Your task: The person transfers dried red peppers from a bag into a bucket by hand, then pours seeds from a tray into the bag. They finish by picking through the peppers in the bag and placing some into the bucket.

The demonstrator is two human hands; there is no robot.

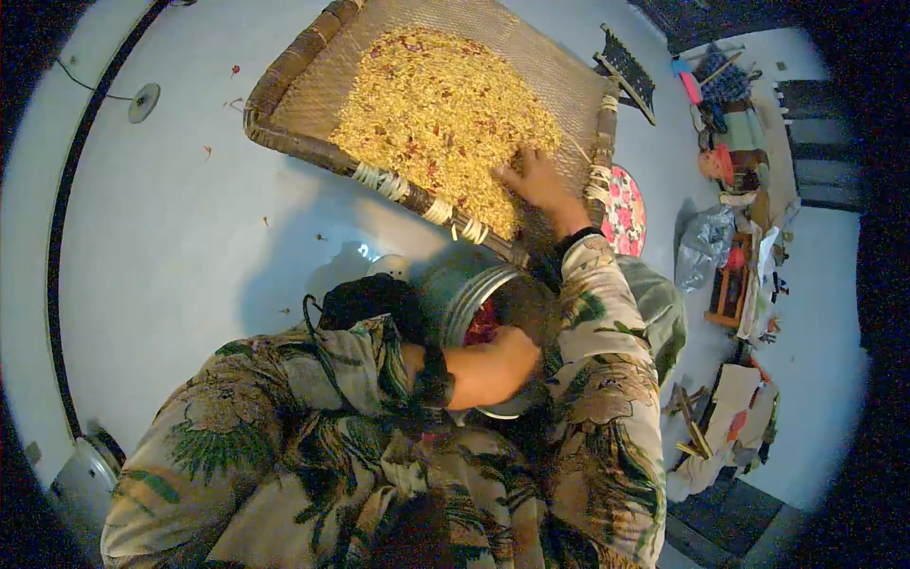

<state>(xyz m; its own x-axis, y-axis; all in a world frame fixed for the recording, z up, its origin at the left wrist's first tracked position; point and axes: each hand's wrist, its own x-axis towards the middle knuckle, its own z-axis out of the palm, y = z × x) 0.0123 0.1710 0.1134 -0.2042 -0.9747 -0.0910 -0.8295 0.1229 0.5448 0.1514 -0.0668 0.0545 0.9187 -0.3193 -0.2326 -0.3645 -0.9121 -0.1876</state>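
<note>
My right hand point(542, 185) lies at the lower right edge of a spread of small yellow, grain-like pieces point(441, 114) with dark red bits among them, its fingers apart and touching them. They rest on a large woven tray point(318, 100) with a thick wooden frame bound with pale strips. Over the mouth of a metal bucket point(453, 294) is my left hand point(498, 365), curled closed; its fingertips are hidden, so what they hold cannot be seen. Red pieces point(483, 324), perhaps dried chillies, show inside the bucket, which stands tilted against my lap below the tray.
A round floral-patterned item point(626, 211) shows beside the tray's right side. Farther right are a grey plastic bag point(706, 247), a wooden stand point(730, 284) and piled cloths. Several small red bits lie on the pale floor point(180, 237) at left.
</note>
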